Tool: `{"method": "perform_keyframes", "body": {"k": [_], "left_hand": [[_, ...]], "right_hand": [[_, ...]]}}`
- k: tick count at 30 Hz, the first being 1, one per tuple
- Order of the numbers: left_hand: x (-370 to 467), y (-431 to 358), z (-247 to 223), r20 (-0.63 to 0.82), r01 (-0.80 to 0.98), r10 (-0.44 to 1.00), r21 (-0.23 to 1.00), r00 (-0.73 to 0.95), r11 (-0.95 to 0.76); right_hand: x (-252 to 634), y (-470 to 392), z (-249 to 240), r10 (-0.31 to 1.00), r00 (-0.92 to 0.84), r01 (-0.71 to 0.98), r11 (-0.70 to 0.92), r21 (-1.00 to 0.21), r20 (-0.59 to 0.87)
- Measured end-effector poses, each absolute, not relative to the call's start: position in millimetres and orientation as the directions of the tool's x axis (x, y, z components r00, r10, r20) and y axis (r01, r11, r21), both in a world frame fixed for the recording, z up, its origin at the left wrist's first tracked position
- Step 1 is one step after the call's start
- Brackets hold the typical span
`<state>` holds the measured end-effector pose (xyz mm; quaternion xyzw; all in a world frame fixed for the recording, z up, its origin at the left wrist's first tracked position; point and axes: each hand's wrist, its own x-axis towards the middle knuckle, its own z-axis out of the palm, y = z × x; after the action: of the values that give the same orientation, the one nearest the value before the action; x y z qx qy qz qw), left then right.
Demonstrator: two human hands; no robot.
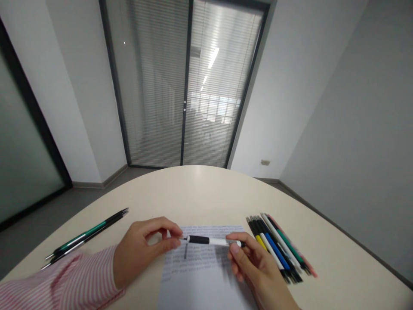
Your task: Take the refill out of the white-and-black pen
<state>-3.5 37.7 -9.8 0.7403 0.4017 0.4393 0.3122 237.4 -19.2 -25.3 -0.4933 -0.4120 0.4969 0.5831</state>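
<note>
your right hand (254, 269) gripped the rear end of a white pen with a black grip (209, 240), thumb on top and fingers curled beneath. your left hand (142, 249) pinched the pen's tip end between thumb and forefinger, the other fingers folded in. the pen lay level between both hands, held just above a printed sheet of paper (200, 275), and cast a soft shadow on the lines of text. your left sleeve (58, 284), pink and white striped, rested along the near edge of the table (200, 189).

just right of the right hand, a row of pens (280, 247) lay side by side on the table, touching one another, barrels in yellow, blue, white, green and pink, tips pointing away from you. well to the left, a second small group of pens (87, 236), black and green, lay at a slant near the table's edge. beyond the rounded beige table stood a glass door with closed blinds (187, 82) and grey walls.
</note>
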Motion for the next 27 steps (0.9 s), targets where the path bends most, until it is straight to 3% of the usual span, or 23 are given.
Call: {"method": "perform_keyframes", "body": {"k": [3, 9, 15, 21, 27], "left_hand": [[-2.1, 35.5, -9.8, 0.351, 0.297, 0.884, 0.847, 0.310, -0.441], [-2.3, 32.5, -8.9, 0.443, 0.165, 0.829, 0.840, 0.342, -0.517], [-8.4, 32.9, -9.8, 0.550, 0.064, 0.801, 0.814, 0.234, -0.578], [-15.0, 35.3, -12.2, 0.689, 0.041, 0.725, 0.724, 0.006, -0.688], [-18.2, 21.1, -2.7, 0.883, -0.104, 0.434, 0.455, 0.177, -0.884]], "right_hand": [[236.6, -19.9, -22.4, 0.987, 0.161, -0.166, 0.026, -0.986, -0.001], [235.7, -21.3, -21.1, 0.991, 0.135, -0.136, 0.036, -0.990, 0.017], [236.5, -20.3, -22.0, 0.990, 0.141, -0.173, 0.016, -0.985, -0.009], [244.3, -12.6, -38.2, 0.993, 0.113, -0.217, 0.011, -0.976, -0.014], [243.7, -13.5, -36.8, 0.993, 0.122, -0.182, 0.027, -0.983, 0.005]]}}
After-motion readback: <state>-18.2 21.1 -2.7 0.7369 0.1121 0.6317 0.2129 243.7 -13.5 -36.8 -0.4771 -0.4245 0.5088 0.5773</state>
